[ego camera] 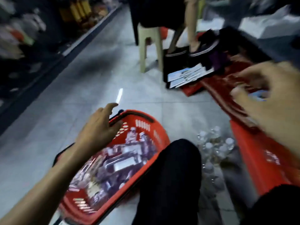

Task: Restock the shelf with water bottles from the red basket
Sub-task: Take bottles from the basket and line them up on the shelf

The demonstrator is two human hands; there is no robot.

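Left hand (99, 125) spread, empty, over red basket (162, 133) rim; water bottles (123, 161) just below. Right hand (272, 103) farther, blurred; grip unclear.

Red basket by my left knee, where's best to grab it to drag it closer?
Probably the dark handle lying along the red basket's far rim, taken from above: it is bare, while bottles fill the inside. Your left hand hovers beside it.

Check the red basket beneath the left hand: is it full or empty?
Full. The red basket holds many clear bottles, lying piled nearly up to its rim. Motion blur hides the exact count.
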